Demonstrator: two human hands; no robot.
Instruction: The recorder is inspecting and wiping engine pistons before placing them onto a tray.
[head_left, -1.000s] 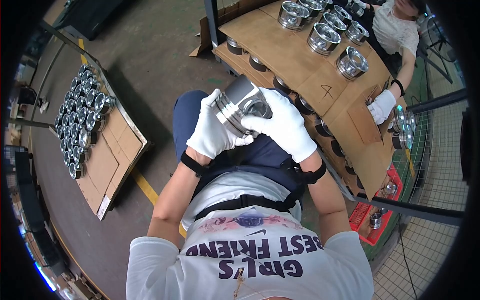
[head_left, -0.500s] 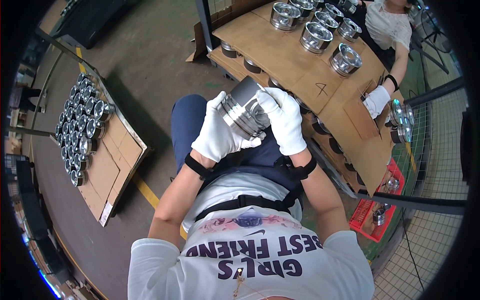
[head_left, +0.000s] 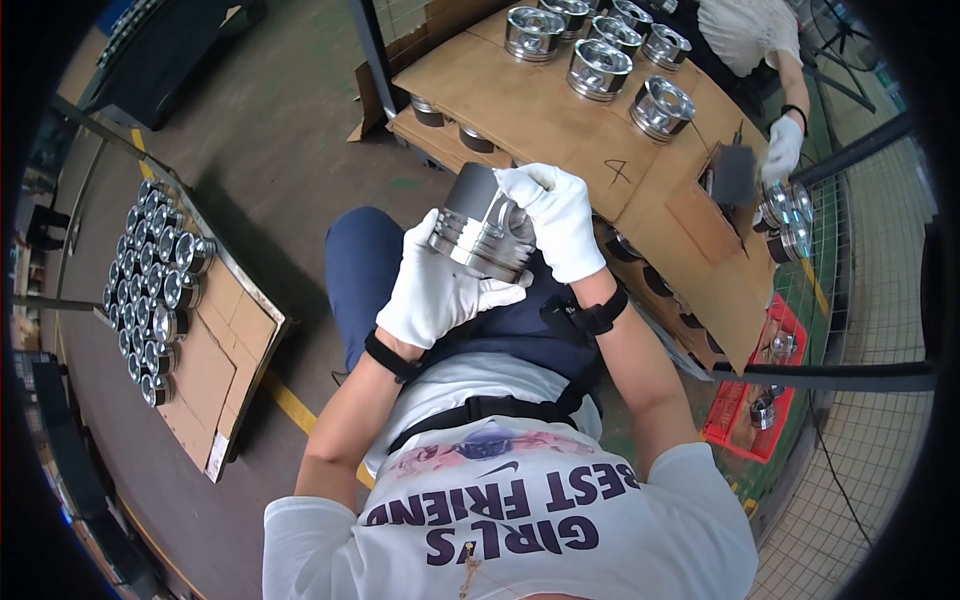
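A silvery engine piston [head_left: 478, 237] with a dark skirt is held tilted above my lap. My left hand [head_left: 432, 298], in a white glove, is closed around its lower left side, with the thumb along the grooved bottom end. On the upper right, my gloved right hand [head_left: 562, 222] has curled fingers gripping the piston's edge near the pin hole. Part of the right fingertips is hidden from view.
Several pistons [head_left: 663, 108] stand on a cardboard-topped stack [head_left: 520, 95] ahead. A co-worker's gloved hand [head_left: 783, 150] is beside a blurred dark block [head_left: 735, 176]. More pistons fill a low cardboard-covered cart [head_left: 215, 350] at left. A red crate [head_left: 715, 425] sits at right.
The piston has turned slightly more upright, and my right hand has shifted to its upper edge. The co-worker's hand has moved away from the cardboard piece, where a dark block now shows.
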